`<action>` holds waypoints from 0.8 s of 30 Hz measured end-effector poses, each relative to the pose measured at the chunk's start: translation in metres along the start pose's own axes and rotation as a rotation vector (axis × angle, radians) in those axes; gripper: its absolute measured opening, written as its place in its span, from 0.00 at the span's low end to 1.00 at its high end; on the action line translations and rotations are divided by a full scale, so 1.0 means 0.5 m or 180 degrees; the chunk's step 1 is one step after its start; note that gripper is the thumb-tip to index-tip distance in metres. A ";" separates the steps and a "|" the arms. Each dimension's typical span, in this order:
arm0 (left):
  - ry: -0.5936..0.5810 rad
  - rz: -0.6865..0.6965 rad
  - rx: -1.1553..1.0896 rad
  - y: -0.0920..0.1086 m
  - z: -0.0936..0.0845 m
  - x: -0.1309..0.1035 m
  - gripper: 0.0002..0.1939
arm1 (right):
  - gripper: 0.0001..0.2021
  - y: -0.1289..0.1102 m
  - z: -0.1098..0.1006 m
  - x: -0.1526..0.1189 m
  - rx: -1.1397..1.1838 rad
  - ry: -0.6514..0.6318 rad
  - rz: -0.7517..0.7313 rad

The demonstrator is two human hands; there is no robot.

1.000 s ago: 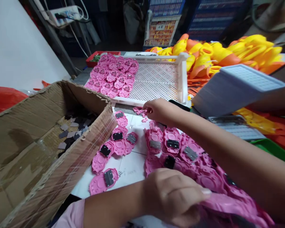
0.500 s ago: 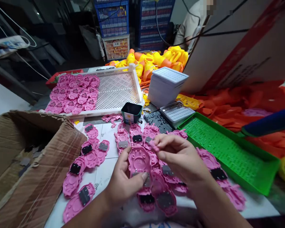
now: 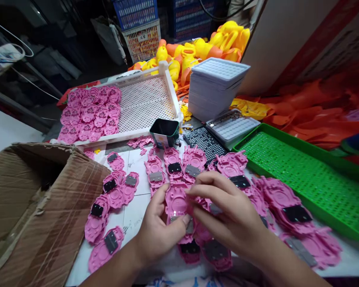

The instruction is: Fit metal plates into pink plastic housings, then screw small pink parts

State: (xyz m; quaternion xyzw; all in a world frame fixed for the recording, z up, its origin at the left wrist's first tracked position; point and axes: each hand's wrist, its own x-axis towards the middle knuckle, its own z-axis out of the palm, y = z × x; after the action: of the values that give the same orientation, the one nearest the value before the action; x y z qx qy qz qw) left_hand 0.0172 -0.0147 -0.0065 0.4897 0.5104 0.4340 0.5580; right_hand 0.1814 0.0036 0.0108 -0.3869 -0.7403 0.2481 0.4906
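My left hand (image 3: 163, 221) grips a pink plastic shell (image 3: 177, 199), its thumb lying on the grey plate (image 3: 175, 219) in the shell's lower half. Over the right edge of that shell, my right hand (image 3: 224, 207) has its thumb and index fingertip close together on a small pink plastic piece, blurred and mostly hidden by the fingers. Beneath and around both hands lie more pink shells (image 3: 194, 159) with black or grey plates; my right hand covers some of them.
At left stands an open cardboard box (image 3: 56, 199). Behind are a white perforated tray (image 3: 143, 103) partly filled with pink parts, a dark green container (image 3: 164, 133), stacked white trays (image 3: 209, 95) and yellow-orange toy parts (image 3: 185, 52). A green tray (image 3: 302, 175) lies at right.
My right hand has brought the small pink piece left and down onto the held shell's right edge. My left hand still holds the shell. The camera view has shifted slightly.
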 end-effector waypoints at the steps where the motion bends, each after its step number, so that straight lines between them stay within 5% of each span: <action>1: -0.0008 -0.0018 0.0018 0.000 0.000 0.001 0.33 | 0.12 -0.001 -0.002 -0.001 0.0087 0.0113 0.0014; 8: -0.0201 -0.0035 -0.0014 0.003 0.002 -0.001 0.31 | 0.14 -0.009 -0.008 -0.001 0.0352 0.0485 0.0002; 18: -0.0513 0.0396 -0.0171 -0.009 0.011 -0.017 0.31 | 0.08 0.019 0.021 0.003 -0.0439 0.0684 -0.0850; 24: -0.0722 0.0065 -0.0065 -0.010 0.009 -0.017 0.28 | 0.05 0.024 0.025 -0.003 -0.0446 0.0731 -0.1051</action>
State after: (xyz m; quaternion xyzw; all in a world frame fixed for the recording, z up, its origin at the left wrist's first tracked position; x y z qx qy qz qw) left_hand 0.0209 -0.0243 -0.0100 0.5351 0.4345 0.3867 0.6126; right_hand 0.1743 0.0094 -0.0040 -0.3192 -0.7483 0.0665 0.5777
